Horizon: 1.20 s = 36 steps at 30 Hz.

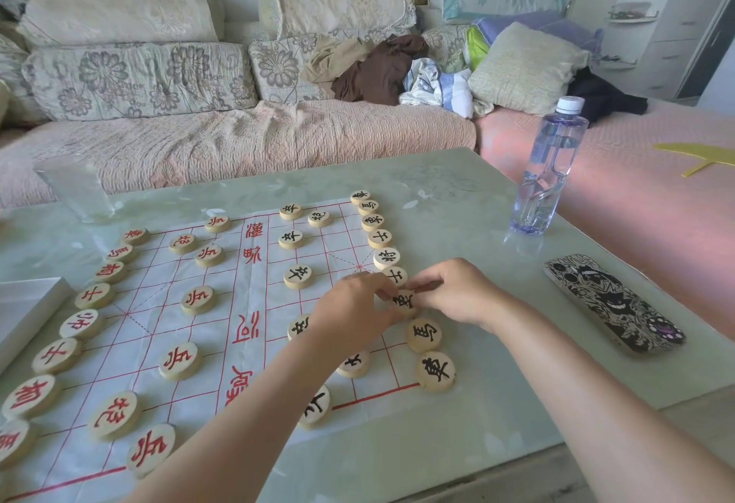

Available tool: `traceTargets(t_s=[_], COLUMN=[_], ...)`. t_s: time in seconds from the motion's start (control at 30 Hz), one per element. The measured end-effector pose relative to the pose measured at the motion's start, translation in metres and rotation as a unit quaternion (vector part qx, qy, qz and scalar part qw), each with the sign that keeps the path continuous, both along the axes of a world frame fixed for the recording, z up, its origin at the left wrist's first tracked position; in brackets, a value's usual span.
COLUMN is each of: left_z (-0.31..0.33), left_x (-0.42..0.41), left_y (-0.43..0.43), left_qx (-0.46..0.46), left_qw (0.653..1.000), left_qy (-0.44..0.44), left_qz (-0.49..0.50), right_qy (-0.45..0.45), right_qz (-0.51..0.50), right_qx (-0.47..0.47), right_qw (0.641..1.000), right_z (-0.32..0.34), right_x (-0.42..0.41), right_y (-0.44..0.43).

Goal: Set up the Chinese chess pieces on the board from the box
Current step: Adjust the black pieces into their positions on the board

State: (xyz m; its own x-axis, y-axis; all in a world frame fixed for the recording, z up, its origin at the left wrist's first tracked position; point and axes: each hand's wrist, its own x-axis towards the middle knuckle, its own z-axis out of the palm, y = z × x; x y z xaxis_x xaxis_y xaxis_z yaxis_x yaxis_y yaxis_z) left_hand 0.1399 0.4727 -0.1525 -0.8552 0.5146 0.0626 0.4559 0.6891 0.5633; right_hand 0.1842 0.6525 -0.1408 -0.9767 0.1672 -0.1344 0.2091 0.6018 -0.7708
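Wooden black-lettered piece [403,301], lying on the right edge line of the board [135,347]: judged light, rigid and smooth, apt to slide. Left hand [354,305] and right hand [457,293] pinch its rim from opposite sides, the surest hold.

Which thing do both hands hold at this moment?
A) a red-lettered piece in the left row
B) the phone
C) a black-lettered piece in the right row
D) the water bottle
C: the left hand and the right hand meet on one black-lettered piece in the row along the right edge of the board, and their fingers pinch it.
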Motion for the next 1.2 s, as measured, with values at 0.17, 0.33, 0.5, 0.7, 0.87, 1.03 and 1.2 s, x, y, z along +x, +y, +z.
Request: traceTargets(t_s=[0.17, 0.33, 0.5, 0.7, 0.87, 1.03, 1.2], left_z=[0.0, 0.001, 0.001, 0.004, 0.0, -0.003, -0.001], left_x=[0.0, 0.004, 0.013, 0.03, 0.036, 0.04, 0.045], left_y=[0.001, -0.004, -0.012, -0.008, -0.012, -0.012, -0.008], left_qx=[0.004, 0.016, 0.019, -0.007, -0.022, -0.028, -0.023], left_qw=[1.0, 1.0, 0.997, 0.996, 0.996, 0.996, 0.997], left_qy=[-0.004, 0.012, 0.061, 0.058, 0.05, 0.061, 0.071], left_qz=[-0.004, -0.016, -0.033, -0.072, -0.067, -0.052, -0.031], right_qy=[-0.006, -0.006, -0.084, -0.089, -0.073, -0.04, -0.064], right_qz=[0.012, -0.024, -0.054, -0.062, -0.028, -0.046, -0.015], right_qx=[-0.002, 0.022, 0.15, 0.213, 0.094, 0.088, 0.078], right_qw=[1.0, 0.999, 0.984, 0.971, 0.992, 0.994, 0.995], right_z=[0.006, 0.014, 0.024, 0.03, 0.021, 0.018, 0.014], right_x=[0.002, 0.007, 0.038, 0.053, 0.048, 0.046, 0.048], right_y=[-0.002, -0.002, -0.01, -0.029, -0.025, -0.011, -0.008])
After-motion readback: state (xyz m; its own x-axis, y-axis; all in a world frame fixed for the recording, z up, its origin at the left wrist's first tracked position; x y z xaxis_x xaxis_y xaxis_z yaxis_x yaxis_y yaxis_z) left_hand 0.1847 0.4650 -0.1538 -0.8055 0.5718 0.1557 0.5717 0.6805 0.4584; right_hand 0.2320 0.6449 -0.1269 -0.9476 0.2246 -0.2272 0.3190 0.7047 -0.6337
